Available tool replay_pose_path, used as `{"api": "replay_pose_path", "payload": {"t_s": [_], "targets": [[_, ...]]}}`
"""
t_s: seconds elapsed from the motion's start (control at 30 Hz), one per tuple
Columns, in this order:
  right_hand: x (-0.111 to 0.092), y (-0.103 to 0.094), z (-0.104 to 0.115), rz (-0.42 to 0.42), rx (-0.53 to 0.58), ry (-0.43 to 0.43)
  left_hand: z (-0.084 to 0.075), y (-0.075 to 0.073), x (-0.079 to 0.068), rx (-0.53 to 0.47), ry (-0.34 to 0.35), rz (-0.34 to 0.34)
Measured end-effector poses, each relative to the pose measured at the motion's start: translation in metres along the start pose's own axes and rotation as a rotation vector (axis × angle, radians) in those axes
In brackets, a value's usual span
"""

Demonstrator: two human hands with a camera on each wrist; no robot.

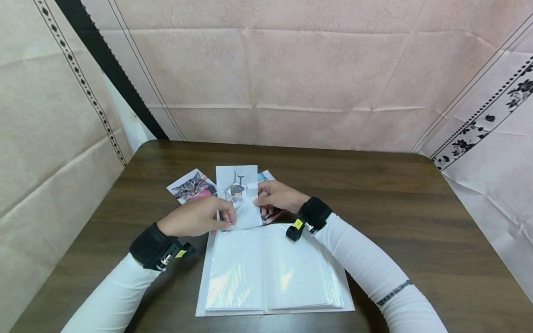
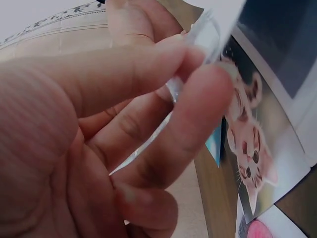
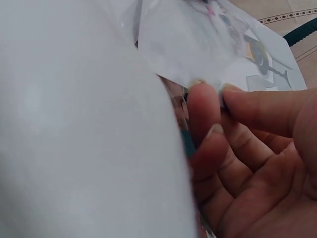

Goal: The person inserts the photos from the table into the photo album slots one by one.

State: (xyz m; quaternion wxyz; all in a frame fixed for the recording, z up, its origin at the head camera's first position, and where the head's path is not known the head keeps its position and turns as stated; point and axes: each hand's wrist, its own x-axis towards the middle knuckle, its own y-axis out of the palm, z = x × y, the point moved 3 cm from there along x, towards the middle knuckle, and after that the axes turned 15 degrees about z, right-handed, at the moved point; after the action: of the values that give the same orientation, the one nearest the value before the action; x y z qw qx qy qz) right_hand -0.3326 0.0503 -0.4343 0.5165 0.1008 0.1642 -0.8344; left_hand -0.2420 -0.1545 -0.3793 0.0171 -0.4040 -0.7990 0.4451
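A photo print (image 1: 245,212) showing glasses on a pale ground stands over the top edge of an open photo album (image 1: 241,268). My left hand (image 1: 195,216) pinches its lower left edge between thumb and fingers. In the left wrist view, those fingertips close on a thin, shiny, clear-looking edge; whether it is the print or a plastic sleeve is unclear. My right hand (image 1: 281,196) pinches the print's right edge with thumb and forefinger. The right wrist view shows the same print (image 3: 198,49) above those fingers, partly blocked by a blurred white surface.
A tabby cat photo (image 1: 193,186) lies behind my left hand, partly covered. Another picture (image 1: 266,175) peeks out behind the print on the right. A kitten photo (image 2: 252,158) appears in the left wrist view. The brown table (image 1: 395,222) extends around the album, with patterned cloth (image 1: 291,83) hanging behind.
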Motion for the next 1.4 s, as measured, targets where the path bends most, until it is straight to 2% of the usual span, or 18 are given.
{"api": "replay_pose_path", "payload": {"t_s": [0.27, 0.63, 0.77, 0.9, 1.0, 1.17, 1.4], "targets": [[-0.001, 0.000, -0.001, 0.016, 0.002, -0.001, -0.002, -0.004, -0.002, 0.022, 0.035, -0.032], [-0.003, -0.001, -0.003, 0.036, 0.022, 0.009, 0.001, -0.004, 0.000, -0.032, 0.056, 0.006], [-0.003, -0.004, -0.001, -0.033, -0.037, -0.003, 0.002, -0.004, 0.000, -0.044, 0.079, 0.017], [-0.003, -0.010, 0.007, -0.153, -0.077, -0.032, 0.003, -0.003, -0.001, -0.036, 0.091, 0.015], [-0.004, -0.013, 0.014, -0.225, -0.085, -0.086, 0.005, -0.001, -0.002, -0.024, 0.103, 0.014], [-0.002, -0.018, 0.023, -0.262, -0.159, -0.224, 0.010, 0.001, -0.003, -0.009, 0.129, 0.016], [0.002, -0.018, 0.025, -0.294, -0.237, -0.268, 0.009, 0.000, -0.005, -0.018, 0.165, -0.026]]}}
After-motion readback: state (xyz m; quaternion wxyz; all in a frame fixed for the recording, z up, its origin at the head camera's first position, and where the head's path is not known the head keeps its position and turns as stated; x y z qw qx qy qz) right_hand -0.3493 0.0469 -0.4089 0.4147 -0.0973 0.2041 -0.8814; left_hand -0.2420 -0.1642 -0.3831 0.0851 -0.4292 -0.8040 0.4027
